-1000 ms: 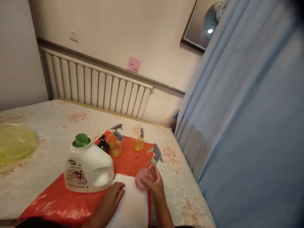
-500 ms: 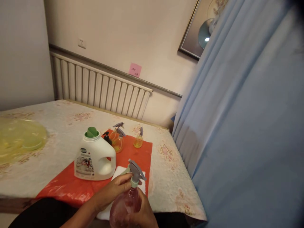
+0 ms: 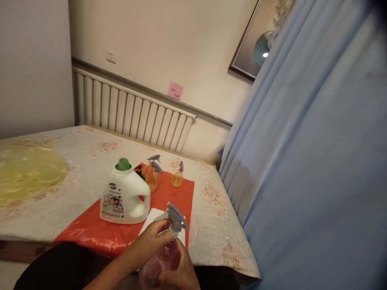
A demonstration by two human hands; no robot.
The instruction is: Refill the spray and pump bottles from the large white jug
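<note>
Held low in front of me is a clear pink spray bottle (image 3: 165, 257) with a grey trigger head (image 3: 176, 216) and a pale green collar. My left hand (image 3: 157, 237) is closed round its neck, fingers at the collar. Lower down, my right hand (image 3: 181, 270) wraps the bottle's body from the right side. Behind the hands, a white cloth (image 3: 150, 219) lies on a red plastic sheet (image 3: 173, 197). Left of the bottle stands a large white jug (image 3: 125, 201) with a green insert in its open mouth.
Small spray bottles with yellow liquid stand at the back, one apart on the right (image 3: 177, 180). A floral cloth (image 3: 211, 193) covers the table. Crumpled yellow plastic (image 3: 27, 173) lies at left. A blue curtain (image 3: 302, 161) hangs at right, a radiator (image 3: 130, 108) behind.
The view has shifted slightly, so the jug and table sit a little further right. My left hand has moved a bit on the bottle's collar; both hands still hold the bottle.
</note>
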